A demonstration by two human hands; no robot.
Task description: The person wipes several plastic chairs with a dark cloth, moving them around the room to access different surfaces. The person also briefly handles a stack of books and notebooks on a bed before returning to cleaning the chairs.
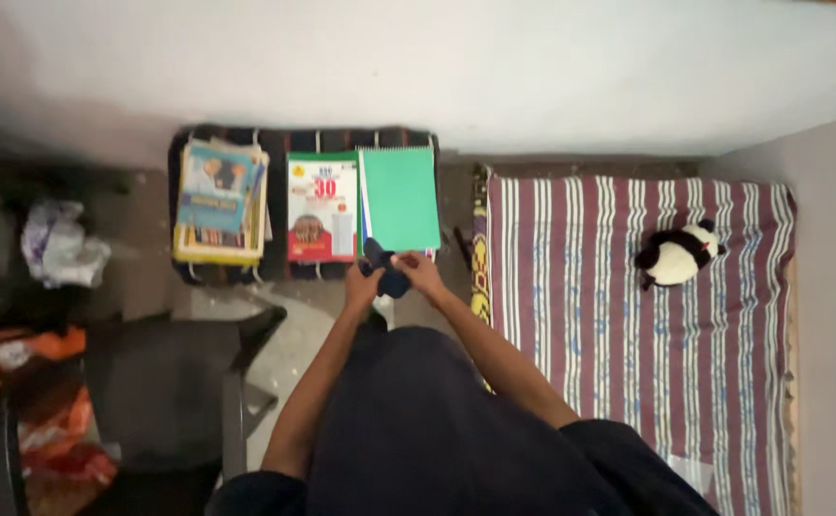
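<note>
At the far left we see a crumpled white plastic bag [59, 247] lying on the dim floor, and below it an orange bag [31, 382] at the frame's edge. Next comes a low stand with a dark striped cover [289, 139], set against the white wall [456, 67]. On it, from left to right, lie a stack of books [219, 203] with a blue-and-yellow cover on top, a red and white booklet [322, 210], and a green spiral notebook [400, 198]. Just in front of the stand, our left hand [361, 285] and right hand [419, 271] meet over a small dark blue cloth [386, 270], which hangs at the near edge of the green notebook. The left hand's fingers are curled around the cloth's lower left side; the right hand pinches its upper right corner between thumb and fingertips. Both grips look closed, though the finer finger positions are too small for us to tell. Further right lies a mattress with a maroon and white striped sheet [609, 306], and on its upper right part rests a black and white panda plush toy [676, 255], well apart from the hands.
</note>
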